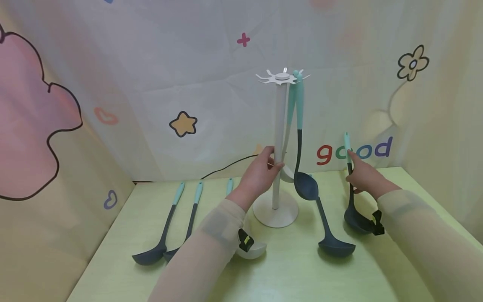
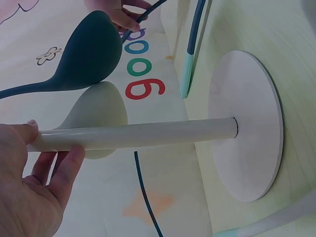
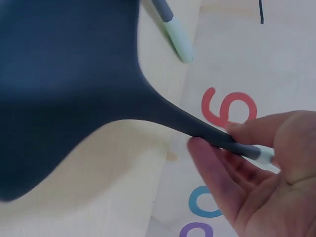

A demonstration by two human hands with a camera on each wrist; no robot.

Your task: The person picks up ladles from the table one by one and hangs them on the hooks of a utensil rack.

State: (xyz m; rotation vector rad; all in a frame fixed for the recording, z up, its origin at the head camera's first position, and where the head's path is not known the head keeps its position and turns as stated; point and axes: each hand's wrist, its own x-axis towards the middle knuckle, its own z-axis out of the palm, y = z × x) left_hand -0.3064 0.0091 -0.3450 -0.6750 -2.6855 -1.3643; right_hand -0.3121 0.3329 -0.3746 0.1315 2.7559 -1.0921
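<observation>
My left hand [image 1: 260, 174] grips the white post [image 2: 163, 136] of a utensil stand, whose round base [image 1: 275, 212] rests on the table. From the stand's hooked top [image 1: 282, 77] hang a dark ladle [image 1: 306, 186] with a mint handle and, behind it, a white ladle [image 2: 98, 111]. On the right, my right hand [image 1: 365, 176] pinches another dark ladle [image 3: 168, 111] by its shaft, just below the mint handle. That ladle stands tilted with its handle up. In the head view its bowl is low, partly behind the wrist strap.
Two dark ladles [image 1: 152, 255] [image 1: 191, 218] lie at the left of the table [image 1: 113, 247]. A white ladle [image 1: 253, 250] lies partly under my left forearm. Right of the base lies one more dark ladle [image 1: 337, 246]. A black cable [image 1: 230, 164] runs along the back curtain.
</observation>
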